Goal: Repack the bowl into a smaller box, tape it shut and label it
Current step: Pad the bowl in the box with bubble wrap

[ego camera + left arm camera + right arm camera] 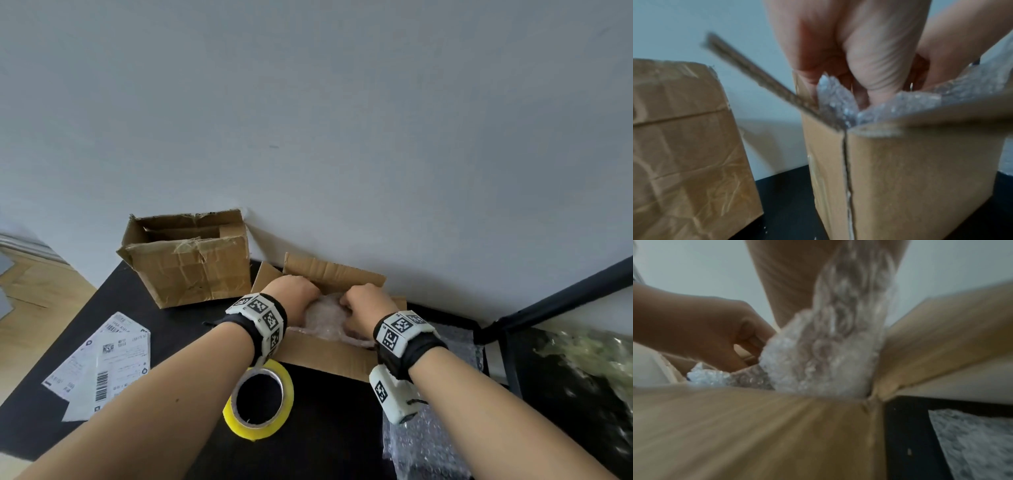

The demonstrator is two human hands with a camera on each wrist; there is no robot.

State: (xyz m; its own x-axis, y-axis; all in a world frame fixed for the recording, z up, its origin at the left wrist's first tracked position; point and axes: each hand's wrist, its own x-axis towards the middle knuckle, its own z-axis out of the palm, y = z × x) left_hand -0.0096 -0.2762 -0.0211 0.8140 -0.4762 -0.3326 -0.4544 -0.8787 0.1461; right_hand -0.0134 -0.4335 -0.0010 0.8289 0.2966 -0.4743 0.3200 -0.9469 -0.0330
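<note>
The smaller cardboard box (329, 354) stands open at the table's middle, its flaps spread. Inside lies a bundle of bubble wrap (323, 317); the bowl itself is hidden from me. My left hand (299, 291) reaches into the box's left side, its fingers curled into the bubble wrap (838, 100). My right hand (364, 301) is in the right side, curled round a fold of the bubble wrap (824, 353). The larger box (185, 263) stands open and crumpled at the back left.
A yellow-edged roll of clear tape (260, 401) lies under my left forearm. Several printed shipping labels (99, 363) lie at the table's left. A loose bubble-wrap sheet (435, 442) covers the right front. A black rail (555, 301) and the wall bound the back.
</note>
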